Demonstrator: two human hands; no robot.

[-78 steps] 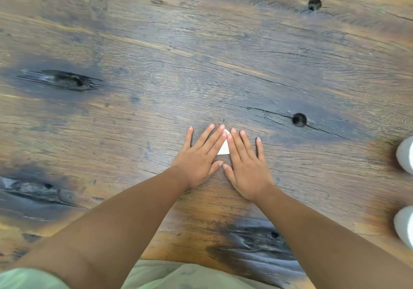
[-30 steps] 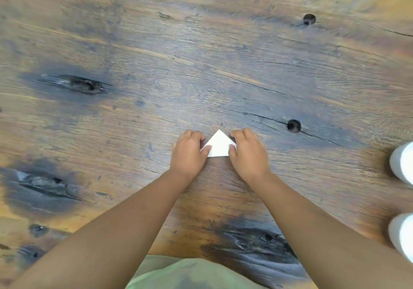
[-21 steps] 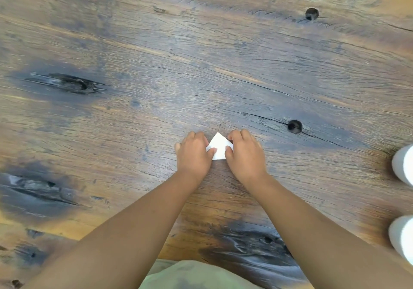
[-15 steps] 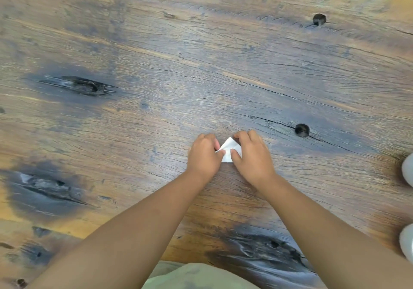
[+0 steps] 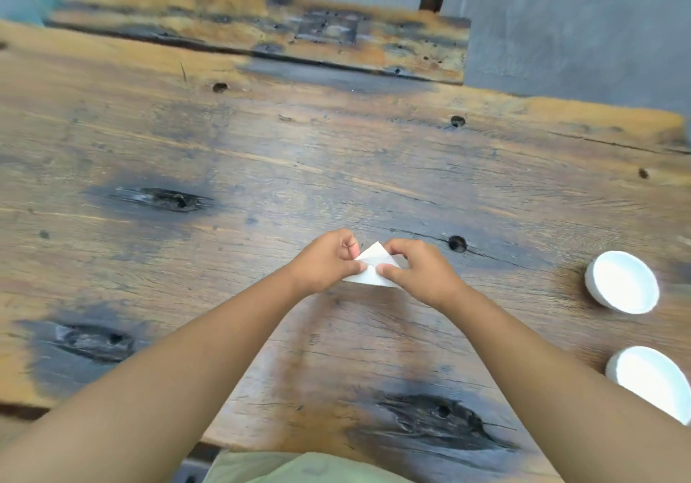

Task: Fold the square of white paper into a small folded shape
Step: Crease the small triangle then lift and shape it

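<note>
Both hands meet over the middle of the wooden tabletop [image 5: 261, 168], pinching a small white paper [image 5: 374, 271] already folded down to a triangle. The left hand [image 5: 325, 264] grips its left side between thumb and curled fingers, and the right hand [image 5: 418, 271] holds the right side the same way, thumbs nearly touching at the front edge. The paper seems lifted a little off the wood with its point tipped away from the person, though blur makes that hard to confirm.

The step in hand looks like starting the next fold. To do it well, the person should line up the two edges first, hold the matched corner firmly with one thumb, then set the paper flat and run a fingertip along the crease from the middle outward. Two white bowls [image 5: 622, 282] sit well apart on the right, clear of the work.
</note>
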